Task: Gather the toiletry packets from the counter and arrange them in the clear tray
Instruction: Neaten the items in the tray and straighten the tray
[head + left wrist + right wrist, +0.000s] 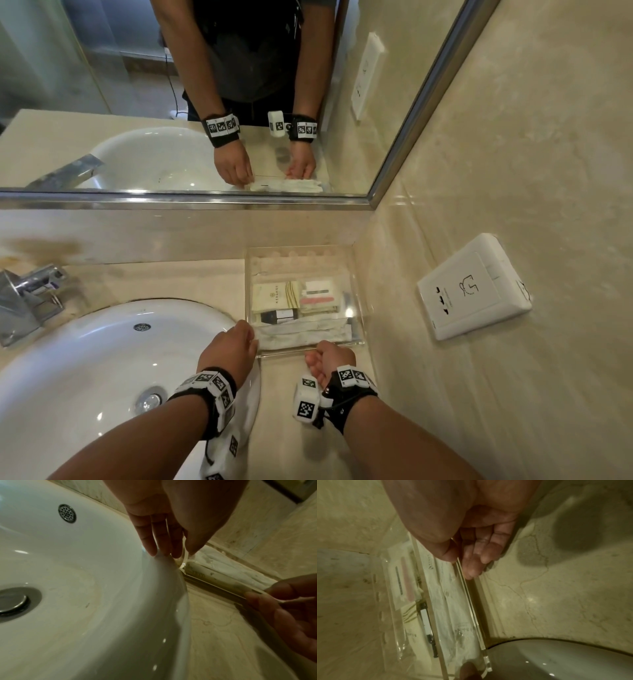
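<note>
The clear tray sits on the counter in the corner, right of the sink. Inside lie a cream packet, a white packet with pink and dark strips, a small black-and-white item and a long crinkled white packet along the front wall. My left hand pinches the tray's front-left corner, thumb inside and fingers outside. My right hand pinches the front wall further right, thumb inside. The long packet lies just behind that wall.
A white sink basin lies left of the tray, its rim touching my left fingers. A chrome faucet stands at far left. The mirror rises behind. A white wall socket is on the right wall.
</note>
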Demonstrator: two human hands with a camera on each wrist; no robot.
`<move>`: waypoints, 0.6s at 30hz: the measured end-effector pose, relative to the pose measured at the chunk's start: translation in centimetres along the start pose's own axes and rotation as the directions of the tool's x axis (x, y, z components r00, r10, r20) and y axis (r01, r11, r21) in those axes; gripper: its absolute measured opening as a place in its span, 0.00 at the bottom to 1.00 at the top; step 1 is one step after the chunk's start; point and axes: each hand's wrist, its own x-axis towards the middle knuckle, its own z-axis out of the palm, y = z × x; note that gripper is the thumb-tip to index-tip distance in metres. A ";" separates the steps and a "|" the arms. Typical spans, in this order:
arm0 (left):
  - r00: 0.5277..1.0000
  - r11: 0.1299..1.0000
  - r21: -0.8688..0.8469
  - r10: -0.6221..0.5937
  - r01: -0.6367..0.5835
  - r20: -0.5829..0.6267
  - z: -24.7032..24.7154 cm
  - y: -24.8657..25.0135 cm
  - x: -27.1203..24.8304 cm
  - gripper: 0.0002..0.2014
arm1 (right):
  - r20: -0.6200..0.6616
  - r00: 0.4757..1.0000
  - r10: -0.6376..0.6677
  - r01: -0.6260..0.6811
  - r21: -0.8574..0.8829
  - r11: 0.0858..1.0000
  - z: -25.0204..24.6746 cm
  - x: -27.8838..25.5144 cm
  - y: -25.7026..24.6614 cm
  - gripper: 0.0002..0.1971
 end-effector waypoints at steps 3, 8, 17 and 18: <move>1.000 1.000 0.000 0.001 -0.001 -0.005 -0.1 0.0 0.4 0.07 | -0.007 1.000 -0.008 0.009 0.026 1.000 0.5 0.2 -0.3 0.15; 1.000 1.000 0.022 0.013 -0.013 -0.005 -0.2 -0.5 0.7 0.08 | -0.020 1.000 -0.013 0.014 0.045 0.999 1.3 0.4 -1.1 0.15; 0.999 0.999 0.016 0.044 -0.044 -0.001 -0.7 -0.6 1.0 0.09 | 0.003 1.000 -0.007 0.007 0.062 0.998 1.7 0.3 -2.4 0.13; 0.999 0.999 0.015 0.046 -0.046 -0.002 -0.8 -0.6 1.0 0.09 | 0.002 1.000 -0.011 0.011 0.069 0.998 1.8 0.3 -2.5 0.12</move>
